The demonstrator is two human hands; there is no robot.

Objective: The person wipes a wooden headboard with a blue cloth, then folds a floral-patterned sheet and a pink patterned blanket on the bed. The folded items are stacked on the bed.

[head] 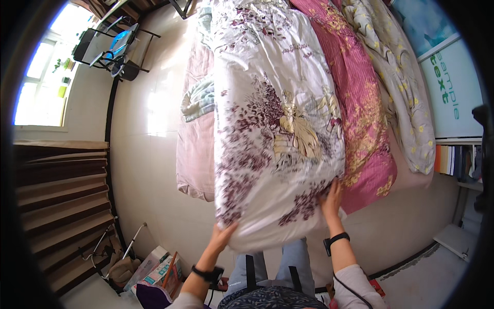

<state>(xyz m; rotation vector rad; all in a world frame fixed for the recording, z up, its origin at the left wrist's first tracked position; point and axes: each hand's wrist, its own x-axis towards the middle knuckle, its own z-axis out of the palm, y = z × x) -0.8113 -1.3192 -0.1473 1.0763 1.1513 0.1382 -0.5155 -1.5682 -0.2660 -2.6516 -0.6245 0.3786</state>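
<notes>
A white quilt (251, 185) printed with maroon foliage and yellowish figures lies lengthwise over the bed, its near end hanging in front of my legs. My left hand (225, 235) grips its near left corner, fingers folded over the edge. At the right side edge, near the same end, my right hand (332, 197) holds the fabric, with the fingers on top and the underside hidden. A pink quilt (364, 127) with yellow blossoms lies alongside on the right. Left of the white quilt, part of a pale pink bed sheet (195, 154) shows, with a folded green-white cloth (198, 98) on it.
A grey quilt with yellow flowers (413, 104) lies at the bed's right edge. Bookshelves (459, 160) stand beyond it. A folding chair (112, 50) is by the window, a brown striped curtain (65, 201) at left, and boxes (158, 274) sit on the floor at lower left.
</notes>
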